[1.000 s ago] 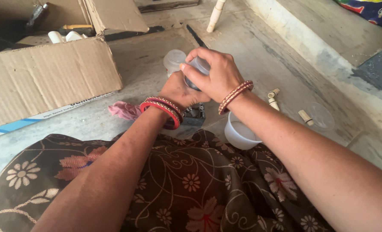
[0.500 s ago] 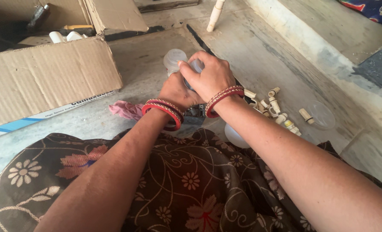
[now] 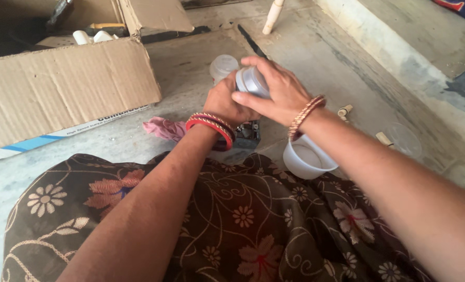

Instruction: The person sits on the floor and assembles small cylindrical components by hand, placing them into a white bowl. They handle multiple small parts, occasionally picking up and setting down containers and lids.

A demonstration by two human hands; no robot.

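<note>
Both hands meet above the concrete floor in front of my lap. My right hand (image 3: pixel 277 91) wraps over a silvery-grey round part (image 3: pixel 252 81). My left hand (image 3: pixel 223 103), with red bangles on the wrist, sits under it and supports the same piece; what else it grips is hidden. Behind my fingers a clear frosted dome-shaped cup (image 3: pixel 222 66) shows. A small dark metal block (image 3: pixel 248 137) lies on the floor just below my wrists. A white plastic cup (image 3: pixel 306 159) stands under my right forearm.
An open cardboard box (image 3: pixel 70 89) with white parts inside stands at the left. A pink cloth (image 3: pixel 163 128) lies by the left wrist. Small beige pieces (image 3: pixel 344 110) and a clear round lid (image 3: pixel 404 138) lie at the right. A raised concrete ledge (image 3: pixel 399 47) runs along the right.
My right arm has swung aside, so the white cup shows again and most small beige pieces are covered. Both hands stay joined on the silvery part, lifted slightly.
</note>
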